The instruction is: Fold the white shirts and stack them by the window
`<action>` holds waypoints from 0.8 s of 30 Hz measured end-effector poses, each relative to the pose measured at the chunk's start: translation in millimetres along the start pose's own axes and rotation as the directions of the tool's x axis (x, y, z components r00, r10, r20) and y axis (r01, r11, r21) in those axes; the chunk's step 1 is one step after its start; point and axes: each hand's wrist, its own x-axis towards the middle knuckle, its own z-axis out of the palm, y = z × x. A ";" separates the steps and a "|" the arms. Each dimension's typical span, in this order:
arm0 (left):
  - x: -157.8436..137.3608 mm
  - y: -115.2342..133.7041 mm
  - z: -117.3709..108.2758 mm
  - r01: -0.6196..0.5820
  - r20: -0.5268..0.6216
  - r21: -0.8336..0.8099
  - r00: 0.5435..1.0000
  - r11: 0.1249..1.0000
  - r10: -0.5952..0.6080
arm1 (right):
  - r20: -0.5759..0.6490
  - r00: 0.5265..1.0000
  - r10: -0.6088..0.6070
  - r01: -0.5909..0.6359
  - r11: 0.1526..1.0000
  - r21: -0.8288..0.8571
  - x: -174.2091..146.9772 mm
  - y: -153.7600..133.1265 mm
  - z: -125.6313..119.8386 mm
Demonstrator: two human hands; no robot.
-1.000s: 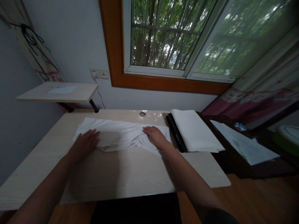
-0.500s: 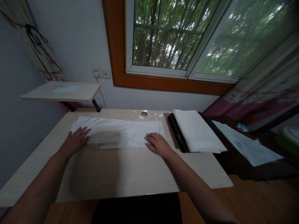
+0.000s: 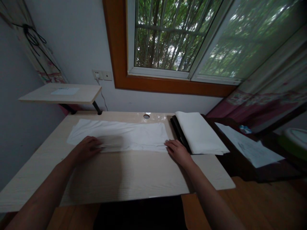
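A white cloth [image 3: 134,135], folded into a long strip with light wrinkles, lies across the pale wooden desk [image 3: 144,179]. At its near edge, left of the middle, my left hand [image 3: 87,149] has its fingers curled together on the fabric; the thumb side is in shadow. The near right corner is pinched between the fingers of my right hand [image 3: 178,152]. My shadow falls over the cloth's middle and the desk in front of it.
Right of the cloth lies a folded white fabric [image 3: 201,134] over a black object [image 3: 179,132]. A small raised shelf [image 3: 83,94] with a paper stands at the back left. Beyond the desk's right edge, a dark surface [image 3: 242,167] bears a white sheet [image 3: 249,145].
My left hand has slid right and nearer along the cloth's edge, its spread fingers now curled. My right hand has moved right to the near corner. The camera view has shifted slightly.
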 end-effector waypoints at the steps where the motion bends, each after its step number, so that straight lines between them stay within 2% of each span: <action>1: -0.3 0.9 -0.6 -0.006 -0.003 0.003 1.000 1.000 0.006 | -0.010 1.000 0.028 -0.028 1.000 0.000 0.8 -2.2 -1.1; 4: -2.5 1.6 -2.6 -0.009 -0.023 0.013 1.000 1.000 0.009 | -0.078 0.989 0.125 -0.120 0.990 0.069 2.3 -9.8 -5.8; 8: -7.5 3.0 -3.8 0.015 -0.035 0.023 0.999 1.000 -0.014 | -0.210 0.945 0.251 -0.200 0.951 0.234 0.5 -20.5 -9.3; 11: -11.0 2.5 -1.2 -0.009 -0.030 0.014 1.000 1.000 0.010 | -0.182 0.929 0.323 -0.237 0.895 0.378 -4.6 -27.7 -7.6; 15: -12.8 -1.6 2.5 -0.059 -0.029 0.009 0.998 0.998 0.059 | -0.045 0.976 0.215 -0.180 0.900 0.396 -14.2 -32.4 -7.2; 17: -13.2 -4.2 2.8 -0.071 -0.014 -0.004 0.997 0.997 0.071 | -0.027 0.985 0.170 -0.148 0.921 0.361 -18.5 -33.0 -9.8; 24: -18.4 -12.3 5.3 -0.118 -0.017 -0.012 0.993 0.993 0.118 | 0.007 0.992 0.130 -0.126 0.946 0.299 -27.8 -34.5 -17.9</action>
